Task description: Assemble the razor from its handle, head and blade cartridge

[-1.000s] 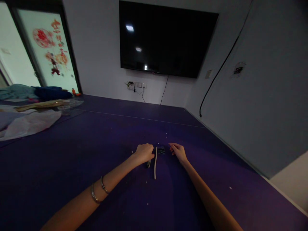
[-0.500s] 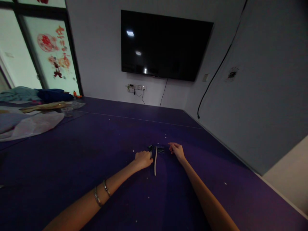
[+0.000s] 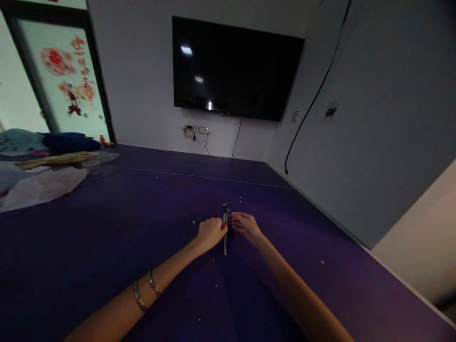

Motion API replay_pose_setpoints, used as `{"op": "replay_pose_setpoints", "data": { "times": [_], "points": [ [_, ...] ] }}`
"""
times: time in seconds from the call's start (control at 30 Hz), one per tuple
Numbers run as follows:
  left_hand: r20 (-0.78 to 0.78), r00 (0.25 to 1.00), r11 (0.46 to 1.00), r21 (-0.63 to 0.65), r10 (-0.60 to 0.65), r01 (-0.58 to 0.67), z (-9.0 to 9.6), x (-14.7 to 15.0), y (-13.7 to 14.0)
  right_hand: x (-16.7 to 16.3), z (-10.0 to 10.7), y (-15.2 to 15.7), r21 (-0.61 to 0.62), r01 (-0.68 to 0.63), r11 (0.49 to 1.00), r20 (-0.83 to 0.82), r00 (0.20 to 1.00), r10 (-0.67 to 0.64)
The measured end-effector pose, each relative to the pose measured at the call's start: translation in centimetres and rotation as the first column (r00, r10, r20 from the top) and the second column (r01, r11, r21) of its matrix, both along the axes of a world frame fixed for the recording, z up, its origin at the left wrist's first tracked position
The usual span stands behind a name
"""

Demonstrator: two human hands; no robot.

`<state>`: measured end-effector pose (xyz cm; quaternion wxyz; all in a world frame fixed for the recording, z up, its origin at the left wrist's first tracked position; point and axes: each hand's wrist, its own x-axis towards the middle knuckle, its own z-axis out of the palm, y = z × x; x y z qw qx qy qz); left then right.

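Note:
My left hand (image 3: 212, 232) is closed around what looks like a razor (image 3: 224, 206), its dark head with a green strip sticking up past the fingers. Just right of that hand, a thin pale stick (image 3: 225, 246), perhaps a handle, lies on the purple surface and reaches down toward me. From the right, my right hand (image 3: 246, 225) stretches its fingers over a small dark block-like item (image 3: 230, 218). Those fingertips cover most of the item, and whether they grip it is unclear. Two silvery bracelets (image 3: 144, 292) circle my left wrist.
Small white scraps (image 3: 194, 222) dot the purple surface (image 3: 149, 218). Clear plastic sheeting (image 3: 46, 187) and folded cloths (image 3: 67, 141) lie far left. A television (image 3: 235, 69) hangs on the wall, and a black cable (image 3: 306, 118) dangles at right.
My right hand has moved left onto the small dark item. The razor in my left hand now shows its head higher, beside the pale stick. The view has shifted slightly right.

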<state>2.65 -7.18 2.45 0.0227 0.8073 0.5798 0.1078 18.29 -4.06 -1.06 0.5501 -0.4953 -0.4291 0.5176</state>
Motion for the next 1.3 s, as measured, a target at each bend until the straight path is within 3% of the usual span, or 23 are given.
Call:
{"op": "replay_pose_setpoints", "data": {
  "times": [0.13, 0.3, 0.4, 0.53, 0.67, 0.83, 1.07, 1.3],
  "points": [
    [0.003, 0.999, 0.997, 0.051, -0.052, 0.052, 0.3, 1.0, -1.0, -1.3, 1.0, -1.6, -0.034, -0.105, 0.994, -0.119, 0.988, 0.101],
    [0.019, 0.996, 0.994, 0.072, -0.085, 0.083, 0.3, 2.1, -1.6, -0.8, 1.7, -2.3, -0.025, -0.015, 1.000, -0.030, 0.999, 0.014],
    [0.022, 0.995, 0.993, 0.068, -0.102, 0.100, 0.4, 2.2, -1.7, 1.5, 1.7, -2.2, -0.026, 0.039, 0.999, 0.051, 0.998, -0.037],
    [-0.014, 0.995, 0.995, 0.011, -0.101, 0.102, 0.1, 1.5, -1.5, 7.1, 1.4, -2.0, -0.043, 0.138, 0.989, 0.243, 0.962, -0.124],
    [-0.044, 0.995, 0.996, -0.011, -0.086, 0.086, -0.6, 0.9, -1.1, 12.9, 1.1, -2.1, -0.039, 0.236, 0.971, 0.485, 0.854, -0.188],
    [-0.064, 0.994, 0.996, 0.012, -0.090, 0.091, -1.5, 1.1, -0.6, 17.1, 0.4, -2.6, 0.041, 0.303, 0.952, 0.740, 0.631, -0.233],
    [-0.094, 0.994, 0.999, -0.008, -0.050, 0.049, -2.0, 1.6, -0.1, 18.0, -0.8, -2.4, 0.139, 0.306, 0.942, 0.879, 0.400, -0.259],
    [-0.084, 0.996, 0.999, -0.046, -0.031, 0.027, -2.3, 1.9, 0.1, 18.1, -1.4, -2.2, 0.182, 0.315, 0.931, 0.904, 0.320, -0.285]
  ]
}}
